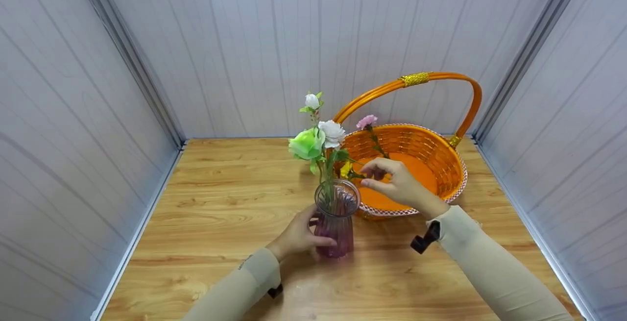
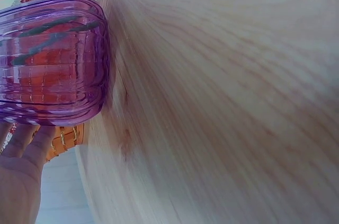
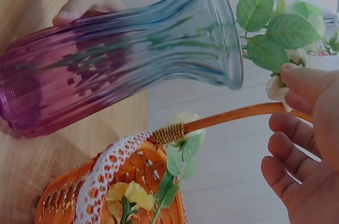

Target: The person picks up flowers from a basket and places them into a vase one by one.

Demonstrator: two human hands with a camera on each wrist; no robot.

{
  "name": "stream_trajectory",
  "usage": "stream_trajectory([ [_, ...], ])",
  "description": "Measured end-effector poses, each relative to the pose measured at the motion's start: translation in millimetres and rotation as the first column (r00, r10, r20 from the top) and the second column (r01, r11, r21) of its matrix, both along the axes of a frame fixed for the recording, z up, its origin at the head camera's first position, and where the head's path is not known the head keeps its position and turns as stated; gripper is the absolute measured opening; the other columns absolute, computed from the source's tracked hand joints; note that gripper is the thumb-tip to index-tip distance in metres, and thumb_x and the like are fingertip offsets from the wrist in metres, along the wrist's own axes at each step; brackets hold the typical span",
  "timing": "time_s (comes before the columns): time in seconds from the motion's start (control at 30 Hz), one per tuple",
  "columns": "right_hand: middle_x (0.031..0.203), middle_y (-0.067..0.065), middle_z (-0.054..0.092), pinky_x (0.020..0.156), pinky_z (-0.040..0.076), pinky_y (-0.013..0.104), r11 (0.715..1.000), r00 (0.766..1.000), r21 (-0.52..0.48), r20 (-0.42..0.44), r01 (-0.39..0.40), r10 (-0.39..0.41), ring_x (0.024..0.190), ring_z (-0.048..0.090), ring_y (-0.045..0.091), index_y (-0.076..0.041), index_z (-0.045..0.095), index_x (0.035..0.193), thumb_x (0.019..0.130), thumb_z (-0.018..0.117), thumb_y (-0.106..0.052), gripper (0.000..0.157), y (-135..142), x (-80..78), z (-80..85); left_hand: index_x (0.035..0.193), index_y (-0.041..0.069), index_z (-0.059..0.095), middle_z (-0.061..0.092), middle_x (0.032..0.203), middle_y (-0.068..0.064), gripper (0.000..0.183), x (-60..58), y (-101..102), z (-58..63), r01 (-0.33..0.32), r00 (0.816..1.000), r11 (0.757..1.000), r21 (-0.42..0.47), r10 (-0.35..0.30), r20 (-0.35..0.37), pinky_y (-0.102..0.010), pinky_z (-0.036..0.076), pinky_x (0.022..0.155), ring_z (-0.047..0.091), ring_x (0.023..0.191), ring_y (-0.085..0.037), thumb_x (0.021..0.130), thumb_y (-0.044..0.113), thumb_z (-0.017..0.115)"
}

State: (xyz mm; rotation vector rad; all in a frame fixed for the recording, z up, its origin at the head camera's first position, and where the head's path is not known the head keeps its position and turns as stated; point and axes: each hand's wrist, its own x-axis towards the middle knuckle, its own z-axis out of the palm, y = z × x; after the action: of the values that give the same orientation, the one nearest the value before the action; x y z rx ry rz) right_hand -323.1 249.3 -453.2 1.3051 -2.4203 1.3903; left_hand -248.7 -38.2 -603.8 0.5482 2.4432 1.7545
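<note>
A clear-to-purple ribbed glass vase stands upright on a wood-grain table, just left of an orange basket; the left hand holds its lower body, thumb in front; the right hand is beside the vase mouth, above the basket, its fingers loosely curved and parted from the thumb; whether its thumb touches a blossom in the right wrist view is hard to tell.

The vase bears a green flower, a white flower and a white bud; a pink flower and a yellow flower are at the basket; the left sleeve carries a small dark marking, too small to read; the left wrist view cuts off the vase top and part of the left hand; stems blur through the tinted glass.
</note>
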Motion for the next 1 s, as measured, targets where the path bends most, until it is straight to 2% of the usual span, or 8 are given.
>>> stream_trajectory([
  [0.23, 0.099, 0.008, 0.073, 0.075, 0.055, 0.02, 0.999, 0.999, 0.0, 0.018, 0.044, -0.044, 0.084, 0.062, 0.008, -0.003, 0.075, 0.117, 0.1, 0.077, -0.006, 0.018, 10.9, -4.6, 0.2, 0.159, 0.027, 0.052, 0.063, 0.153, 0.0, 0.096, -0.1, 0.8, -0.8, -0.003, 1.0, 1.0, -0.002, 0.003, 0.004, -0.058, 0.048, 0.124, 0.061, 0.139, -0.028, 0.076, 0.029, 0.1],
  [0.43, 0.101, 0.009, 0.073, 0.076, 0.057, 0.02, 0.997, 0.997, 0.001, 0.022, 0.08, -0.08, 0.085, 0.064, 0.007, -0.003, 0.074, 0.121, 0.1, 0.076, -0.006, 0.021, 19.5, -10.0, -2.4, 0.158, 0.024, 0.052, 0.063, 0.153, 0.0, 0.095, 0.3, 0.0, 0.0, 0.005, 1.0, 1.0, 0.003, -0.005, -0.002, -0.055, 0.049, 0.124, 0.062, 0.137, -0.026, 0.076, 0.027, 0.1],
  [0.67, 0.104, 0.01, 0.074, 0.078, 0.058, 0.021, 0.996, 0.996, 0.013, 0.031, 0.086, -0.086, 0.089, 0.066, 0.008, -0.004, 0.074, 0.125, 0.101, 0.076, -0.007, 0.024, 29.1, -15.1, -8.0, 0.16, 0.022, 0.05, 0.062, 0.154, 0.001, 0.097, 1.2, -0.2, 2.1, 0.009, 1.0, 1.0, 0.009, -0.009, 0.002, -0.052, 0.049, 0.124, 0.063, 0.137, -0.025, 0.077, 0.027, 0.1],
  [1.0, 0.112, 0.015, 0.076, 0.083, 0.058, 0.021, 0.987, 0.986, 0.057, 0.069, 0.151, -0.154, 0.094, 0.068, 0.011, -0.003, 0.073, 0.129, 0.101, 0.077, -0.01, 0.028, 38.9, -23.5, -18.5, 0.159, 0.023, 0.051, 0.061, 0.155, 0.0, 0.096, 0.8, -0.1, 2.1, 0.005, 1.0, 1.0, 0.006, -0.005, 0.011, -0.056, 0.047, 0.125, 0.062, 0.139, -0.027, 0.076, 0.027, 0.1],
])
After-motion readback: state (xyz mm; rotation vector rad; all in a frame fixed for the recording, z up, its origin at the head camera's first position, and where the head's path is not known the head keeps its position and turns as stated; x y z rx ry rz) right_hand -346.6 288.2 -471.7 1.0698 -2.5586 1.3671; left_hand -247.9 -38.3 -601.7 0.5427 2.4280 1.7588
